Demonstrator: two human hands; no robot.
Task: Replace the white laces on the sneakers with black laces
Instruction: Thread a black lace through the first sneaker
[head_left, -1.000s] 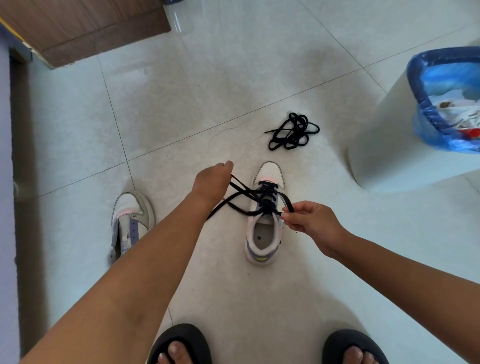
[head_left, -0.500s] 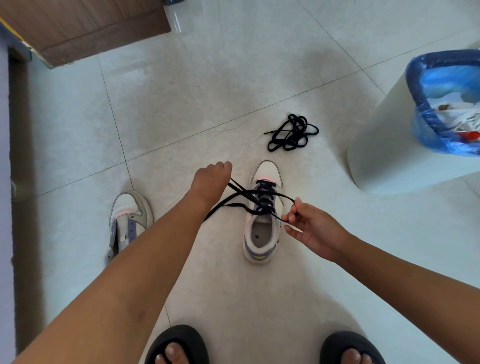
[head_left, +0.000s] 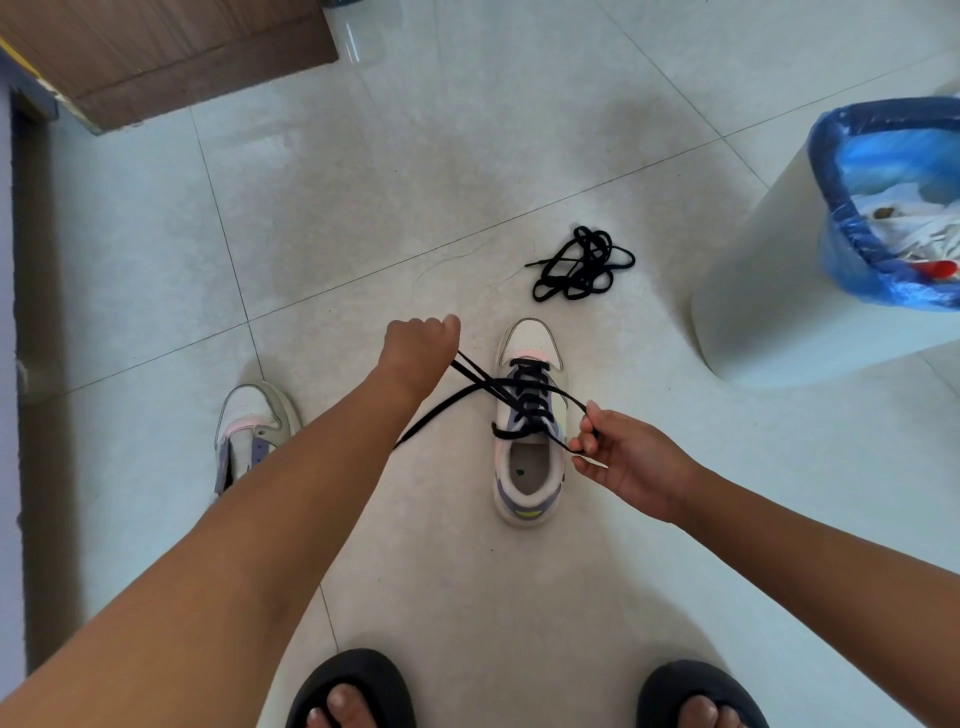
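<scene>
Two hands worked black lace (head_left: 524, 395) on sneaker (head_left: 530, 421): left hand (head_left: 418, 348) fisted round one end, right hand (head_left: 626, 457) pinched other; spare lace (head_left: 582, 270) beyond toe

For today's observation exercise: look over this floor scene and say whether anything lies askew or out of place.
Yes. The second sneaker lies tipped on its side, unlaced, left of the upright sneaker that is being laced. A spare black lace sits in a loose tangle on the tile beyond it. Nothing looks spilled or damaged.
</scene>
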